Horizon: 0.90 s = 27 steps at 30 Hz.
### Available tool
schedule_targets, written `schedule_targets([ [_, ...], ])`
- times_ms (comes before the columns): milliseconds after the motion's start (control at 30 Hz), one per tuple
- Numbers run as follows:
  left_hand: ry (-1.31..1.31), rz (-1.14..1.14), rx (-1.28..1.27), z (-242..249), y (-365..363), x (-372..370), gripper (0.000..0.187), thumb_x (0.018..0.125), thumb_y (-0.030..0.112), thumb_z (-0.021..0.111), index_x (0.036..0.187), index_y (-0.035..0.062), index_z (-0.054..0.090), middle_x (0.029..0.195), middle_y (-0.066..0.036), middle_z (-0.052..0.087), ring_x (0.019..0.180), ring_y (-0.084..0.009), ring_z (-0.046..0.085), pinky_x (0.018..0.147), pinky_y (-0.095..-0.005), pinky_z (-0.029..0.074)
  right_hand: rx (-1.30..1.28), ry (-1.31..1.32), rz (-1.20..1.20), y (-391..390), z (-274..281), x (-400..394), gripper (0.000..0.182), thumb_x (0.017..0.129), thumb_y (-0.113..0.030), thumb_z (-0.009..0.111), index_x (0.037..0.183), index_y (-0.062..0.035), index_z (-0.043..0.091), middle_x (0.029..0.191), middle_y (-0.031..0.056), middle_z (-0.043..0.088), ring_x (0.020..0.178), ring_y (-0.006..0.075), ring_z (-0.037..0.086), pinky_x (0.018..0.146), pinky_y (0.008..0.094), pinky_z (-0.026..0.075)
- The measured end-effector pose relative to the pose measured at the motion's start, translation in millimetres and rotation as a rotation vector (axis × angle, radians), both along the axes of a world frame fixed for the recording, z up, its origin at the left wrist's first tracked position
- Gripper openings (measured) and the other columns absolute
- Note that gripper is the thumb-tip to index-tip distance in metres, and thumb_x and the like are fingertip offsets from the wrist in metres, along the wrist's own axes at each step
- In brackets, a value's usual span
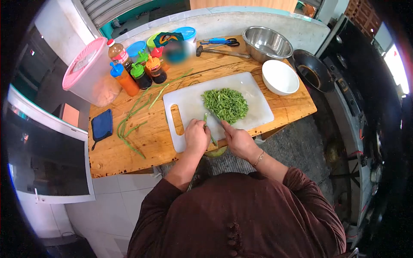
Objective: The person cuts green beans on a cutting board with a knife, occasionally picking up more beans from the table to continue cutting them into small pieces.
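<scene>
My left hand is closed around a short bunch of green long beans near the front edge of a white cutting board. In my right hand is a knife, its blade slanting up and left beside the beans. Most of the knife's handle is hidden by my fingers. A heap of chopped green beans lies on the board just beyond the blade. Left of the board, several uncut long beans trail across the wooden table.
Right of the board stand a white bowl, a steel bowl and a black wok. Behind are a hammer, scissors and sauce bottles. A pink-lidded tub and blue cloth sit left.
</scene>
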<state>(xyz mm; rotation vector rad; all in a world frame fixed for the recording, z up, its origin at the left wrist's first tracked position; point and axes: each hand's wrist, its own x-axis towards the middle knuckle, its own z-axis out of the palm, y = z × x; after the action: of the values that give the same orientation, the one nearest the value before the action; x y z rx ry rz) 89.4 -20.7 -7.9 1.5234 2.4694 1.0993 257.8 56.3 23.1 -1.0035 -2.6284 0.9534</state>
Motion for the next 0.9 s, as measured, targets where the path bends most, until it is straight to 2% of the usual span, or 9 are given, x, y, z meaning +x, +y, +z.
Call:
schedule_targets([
  [67,0.015,0.017,0.036,-1,2,5,0.014,0.077,0.005,0.066,0.089,-0.0017,0.07,0.09,-0.016,0.063,0.086,-0.0364,0.063,0.079,-0.0458,0.052,-0.023,0.009,0.017,-3,7,7,0.048,0.096,-0.013,0.05,0.143,-0.0054,0.045,0.086,0.0288,0.066,0.079,0.043,0.066,0.071,0.0493,0.052],
  [167,0.021,0.012,0.082,-5,3,4,0.015,0.076,0.005,0.066,0.088,-0.0022,0.07,0.092,-0.017,0.064,0.086,-0.0362,0.064,0.079,-0.0443,0.052,0.052,0.082,0.101,-9,-10,14,0.056,0.093,-0.015,0.051,0.146,-0.0019,0.037,0.079,0.0258,0.065,0.074,0.0427,0.064,0.067,0.0528,0.052],
  [333,-0.02,0.046,0.07,-9,4,4,0.016,0.074,0.004,0.067,0.089,-0.0025,0.07,0.094,-0.017,0.066,0.085,-0.0343,0.065,0.077,-0.041,0.053,0.059,0.081,0.153,-25,-17,14,0.062,0.091,-0.012,0.05,0.149,-0.0002,0.031,0.085,0.0277,0.064,0.07,0.0449,0.064,0.067,0.0527,0.053],
  [367,-0.04,0.049,0.057,-8,5,4,0.015,0.075,0.005,0.066,0.088,-0.0026,0.07,0.095,-0.017,0.065,0.086,-0.0355,0.065,0.079,-0.0427,0.053,0.044,0.074,0.16,-27,-16,13,0.064,0.091,-0.012,0.051,0.15,0.0,0.029,0.086,0.028,0.064,0.069,0.0451,0.064,0.067,0.0527,0.054],
  [433,-0.084,0.053,0.027,-6,6,5,0.015,0.077,0.006,0.063,0.088,-0.0028,0.07,0.097,-0.018,0.064,0.088,-0.0378,0.064,0.081,-0.0459,0.052,0.061,0.053,0.143,-31,-16,12,0.065,0.091,-0.01,0.051,0.151,-0.0012,0.029,0.085,0.0271,0.063,0.07,0.0433,0.064,0.067,0.0511,0.053],
  [533,0.032,0.069,0.026,-7,9,6,0.015,0.073,0.004,0.068,0.087,-0.0019,0.07,0.09,-0.016,0.064,0.079,-0.0338,0.065,0.072,-0.0408,0.054,0.086,-0.008,0.107,-36,-18,8,0.066,0.09,-0.01,0.052,0.152,-0.002,0.029,0.084,0.0258,0.063,0.071,0.0412,0.064,0.066,0.0497,0.053],
  [633,0.09,0.057,0.017,-10,11,7,0.016,0.074,0.004,0.069,0.088,-0.0016,0.07,0.09,-0.016,0.063,0.076,-0.033,0.064,0.071,-0.0407,0.053,0.106,-0.034,0.079,-33,-14,2,0.066,0.09,-0.011,0.053,0.151,-0.0021,0.03,0.084,0.0246,0.064,0.07,0.0396,0.065,0.065,0.0489,0.054],
  [733,-0.062,0.056,-0.067,-2,9,10,0.019,0.077,0.006,0.064,0.093,-0.0022,0.069,0.096,-0.018,0.061,0.087,-0.0395,0.063,0.079,-0.0474,0.052,0.12,-0.035,0.102,-20,-15,-4,0.066,0.09,-0.013,0.054,0.15,-0.0018,0.032,0.085,0.0236,0.065,0.072,0.0394,0.066,0.065,0.0482,0.055],
  [900,-0.075,-0.006,-0.014,-1,6,8,0.018,0.077,0.004,0.064,0.093,-0.0032,0.068,0.096,-0.02,0.061,0.089,-0.0402,0.062,0.081,-0.0468,0.052,0.123,-0.044,0.155,-7,-5,-15,0.067,0.089,-0.015,0.058,0.149,-0.0014,0.033,0.087,0.0235,0.066,0.077,0.0399,0.067,0.068,0.0486,0.055],
])
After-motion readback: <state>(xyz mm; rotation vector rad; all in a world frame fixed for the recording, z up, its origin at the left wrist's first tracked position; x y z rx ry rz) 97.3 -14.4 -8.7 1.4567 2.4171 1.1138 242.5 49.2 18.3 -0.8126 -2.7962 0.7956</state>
